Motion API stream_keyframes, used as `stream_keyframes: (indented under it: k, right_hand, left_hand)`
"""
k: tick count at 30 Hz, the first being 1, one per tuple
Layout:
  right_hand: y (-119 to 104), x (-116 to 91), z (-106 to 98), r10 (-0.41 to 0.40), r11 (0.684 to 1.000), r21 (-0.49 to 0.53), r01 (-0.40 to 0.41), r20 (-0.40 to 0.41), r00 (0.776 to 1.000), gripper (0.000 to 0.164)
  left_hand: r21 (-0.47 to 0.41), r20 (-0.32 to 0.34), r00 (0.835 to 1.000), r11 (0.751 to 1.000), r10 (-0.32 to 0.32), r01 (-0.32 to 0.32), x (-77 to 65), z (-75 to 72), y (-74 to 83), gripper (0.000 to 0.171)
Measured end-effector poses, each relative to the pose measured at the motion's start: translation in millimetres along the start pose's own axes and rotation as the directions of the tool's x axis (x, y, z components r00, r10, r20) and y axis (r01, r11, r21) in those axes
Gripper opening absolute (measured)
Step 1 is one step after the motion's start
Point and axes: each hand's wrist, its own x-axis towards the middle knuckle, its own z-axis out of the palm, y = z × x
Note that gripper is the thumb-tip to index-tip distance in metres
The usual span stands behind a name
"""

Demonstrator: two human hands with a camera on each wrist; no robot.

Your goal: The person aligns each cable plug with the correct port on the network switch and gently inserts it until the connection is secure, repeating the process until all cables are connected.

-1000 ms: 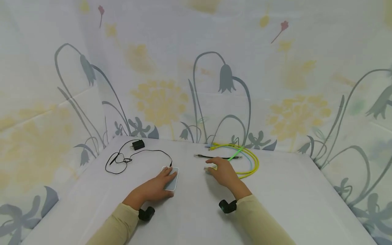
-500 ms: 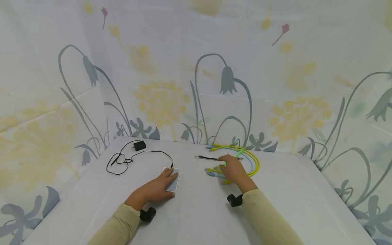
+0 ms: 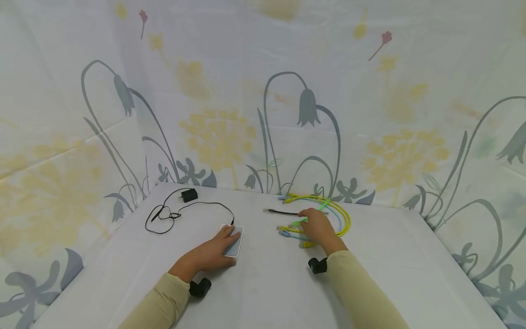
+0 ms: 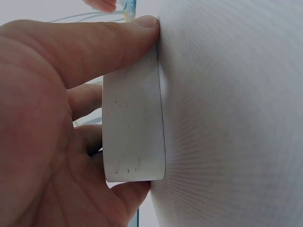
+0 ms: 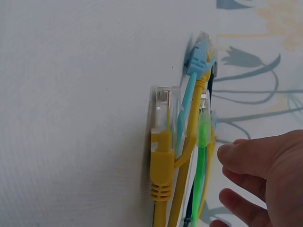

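My left hand (image 3: pixel 207 253) grips a small flat white box with a grey-blue top (image 3: pixel 233 250) on the table. In the left wrist view, the thumb (image 4: pixel 109 47) lies along one side of the white box (image 4: pixel 132 123) and the fingers are on the far side. My right hand (image 3: pixel 319 227) is over the network cables, fingers loosely bent. The right wrist view shows this hand (image 5: pixel 265 175) beside the green network cable (image 5: pixel 203 127), with a gap between its thumb tip and the cable. Yellow network cables (image 5: pixel 162 165) and a light blue plug (image 5: pixel 196 59) lie alongside.
A thin black cord (image 3: pixel 211 202) runs from the box to a black power adapter (image 3: pixel 189 195) at the back left, partly looped. A short black network cable (image 3: pixel 283 212) lies behind the right hand. Yellow cable loops (image 3: pixel 348 224) curve to its right. A patterned cloth wall stands behind.
My right hand has moved right, off the front cable plugs, so the yellow, blue and green ends now show. My left hand stays on the white box.
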Motion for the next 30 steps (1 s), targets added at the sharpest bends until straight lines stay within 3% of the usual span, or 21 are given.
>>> stream_keyframes:
  k: [22,30]
  right_hand:
    - [7,3,9,-0.022,0.997,-0.077,0.024,0.020,1.000,0.026]
    - [10,4,12,-0.016,0.996,-0.092,0.017,0.012,1.000,0.016]
  left_hand:
    - [-0.005,-0.009,1.000,1.000,-0.015,0.015,-2.0,-2.1,6.4,0.074]
    - [-0.007,-0.008,1.000,1.000,-0.009,0.009,-1.8,-2.4,5.8,0.074]
